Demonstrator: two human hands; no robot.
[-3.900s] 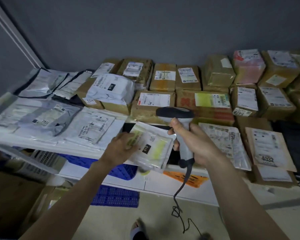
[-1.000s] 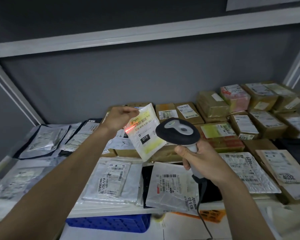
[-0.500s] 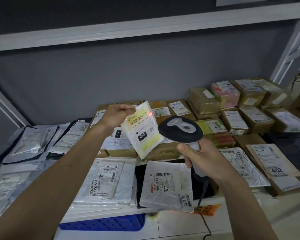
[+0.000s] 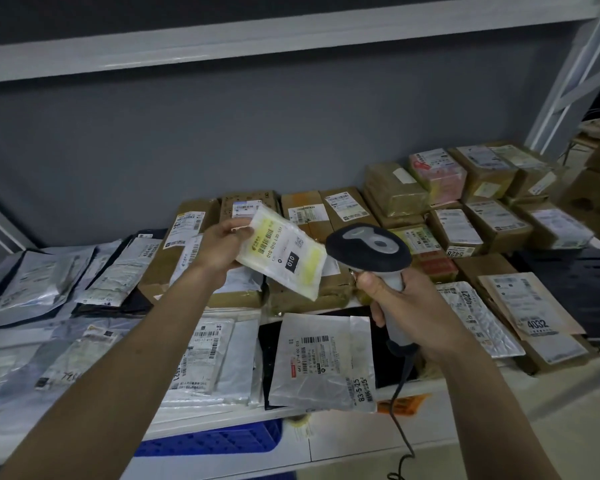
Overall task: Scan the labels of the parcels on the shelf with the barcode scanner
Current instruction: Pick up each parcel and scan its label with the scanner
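Two hands up over the shelf (image 4: 471, 382): the left hand (image 4: 219, 251) pinches a small white-and-yellow pouch (image 4: 283, 252) by its top corner, label up, just beside the barcode scanner (image 4: 369, 249) head; the right hand (image 4: 411, 306) wraps its grey handle.

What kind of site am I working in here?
Most likely a parcel depot or courier pickup point: a metal shelf covered with labelled boxes and mailer bags, and a corded barcode scanner held in the right hand.
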